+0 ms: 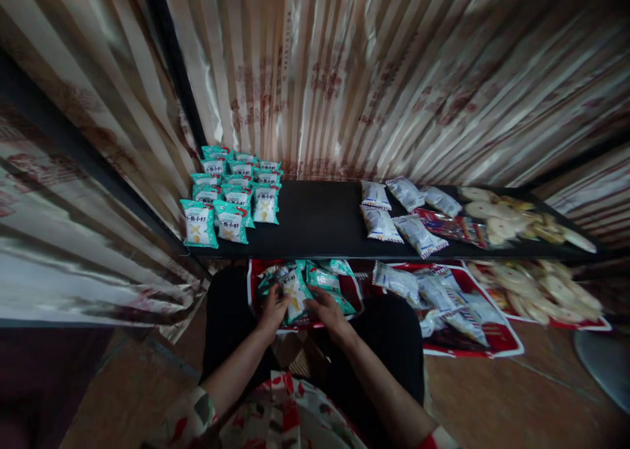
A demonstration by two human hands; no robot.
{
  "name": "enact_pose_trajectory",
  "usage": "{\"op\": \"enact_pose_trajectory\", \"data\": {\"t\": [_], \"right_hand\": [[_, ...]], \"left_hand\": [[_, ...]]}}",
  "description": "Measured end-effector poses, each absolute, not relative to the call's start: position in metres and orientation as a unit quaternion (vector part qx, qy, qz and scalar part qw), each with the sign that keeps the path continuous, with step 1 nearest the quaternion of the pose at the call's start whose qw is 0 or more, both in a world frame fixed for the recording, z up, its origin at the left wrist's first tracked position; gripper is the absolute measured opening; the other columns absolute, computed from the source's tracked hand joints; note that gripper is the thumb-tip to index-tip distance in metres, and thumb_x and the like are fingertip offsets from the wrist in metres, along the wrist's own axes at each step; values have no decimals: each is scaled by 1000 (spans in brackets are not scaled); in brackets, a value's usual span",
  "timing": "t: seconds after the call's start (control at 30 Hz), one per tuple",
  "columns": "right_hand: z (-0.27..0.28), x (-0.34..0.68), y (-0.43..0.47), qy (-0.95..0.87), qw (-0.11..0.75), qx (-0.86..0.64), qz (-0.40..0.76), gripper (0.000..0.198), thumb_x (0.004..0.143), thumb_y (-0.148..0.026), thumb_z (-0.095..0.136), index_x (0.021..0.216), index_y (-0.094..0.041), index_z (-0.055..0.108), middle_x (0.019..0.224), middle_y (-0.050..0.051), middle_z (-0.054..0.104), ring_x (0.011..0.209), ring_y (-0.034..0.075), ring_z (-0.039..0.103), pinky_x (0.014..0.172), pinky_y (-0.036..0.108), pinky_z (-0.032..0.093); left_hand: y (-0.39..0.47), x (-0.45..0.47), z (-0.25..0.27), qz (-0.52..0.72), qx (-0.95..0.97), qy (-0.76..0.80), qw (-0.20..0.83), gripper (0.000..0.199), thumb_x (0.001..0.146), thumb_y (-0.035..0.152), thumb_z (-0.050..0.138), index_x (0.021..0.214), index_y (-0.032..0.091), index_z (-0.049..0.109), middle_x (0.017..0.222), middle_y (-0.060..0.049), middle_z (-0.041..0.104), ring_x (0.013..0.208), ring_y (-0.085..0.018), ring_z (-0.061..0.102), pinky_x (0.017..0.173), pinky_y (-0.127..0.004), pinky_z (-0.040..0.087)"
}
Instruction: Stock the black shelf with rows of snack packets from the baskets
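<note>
Between my hands is a teal-and-white snack bag, tilted up over a red basket at my lap. My left hand grips the bag's left side, fingers curled at its edge. On the other side, my right hand holds the right edge, its fingertips partly hidden. More teal snack bags lie in the basket under and beside the held one. On the black shelf ahead, similar teal bags stand in rows at the left end.
White snack bags and a red packet lie on the shelf's right half, with pale flat packets further right. A second red basket holds white bags. Striped curtains hang behind; a dark post rises at left.
</note>
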State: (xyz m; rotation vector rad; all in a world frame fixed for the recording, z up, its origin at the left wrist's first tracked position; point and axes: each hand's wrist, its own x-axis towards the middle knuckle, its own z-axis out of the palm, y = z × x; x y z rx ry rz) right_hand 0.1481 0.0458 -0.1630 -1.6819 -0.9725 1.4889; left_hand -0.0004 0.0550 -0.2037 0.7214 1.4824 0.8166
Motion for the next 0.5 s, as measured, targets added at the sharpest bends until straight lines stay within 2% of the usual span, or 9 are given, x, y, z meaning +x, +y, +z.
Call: {"op": "enact_pose_trajectory", "data": {"t": [0.13, 0.3, 0.4, 0.5], "right_hand": [[-147, 154, 33, -302, 395, -598, 628, 48, 62, -32, 67, 108, -21, 56, 97, 5, 69, 85, 23, 66, 76, 35, 53], [-133, 160, 29, -310, 394, -563, 657, 60, 58, -32, 74, 115, -23, 55, 114, 7, 64, 103, 26, 62, 89, 40, 49], [-120, 158, 33, -329, 382, -553, 664, 63, 58, -36, 77, 116, -22, 57, 119, 9, 62, 114, 28, 56, 97, 43, 43], [-101, 150, 46, -374, 374, -528, 665, 59, 63, -42, 75, 115, -22, 57, 120, 9, 62, 116, 28, 54, 99, 44, 42]], "left_hand": [[46, -2, -185, 367, 301, 627, 618, 56, 78, 29, 61, 129, 20, 42, 120, -13, 56, 98, -18, 62, 77, -27, 50], [48, 1, -168, 425, 300, 599, 609, 64, 70, 22, 66, 129, 18, 40, 116, -12, 56, 88, -17, 62, 74, -26, 50], [55, -1, -161, 445, 363, 593, 565, 61, 69, 17, 64, 126, 17, 43, 113, -11, 58, 88, -17, 61, 76, -29, 50], [64, -6, -154, 469, 432, 585, 501, 57, 68, 15, 62, 124, 19, 47, 114, -10, 59, 94, -18, 60, 83, -32, 49]]}}
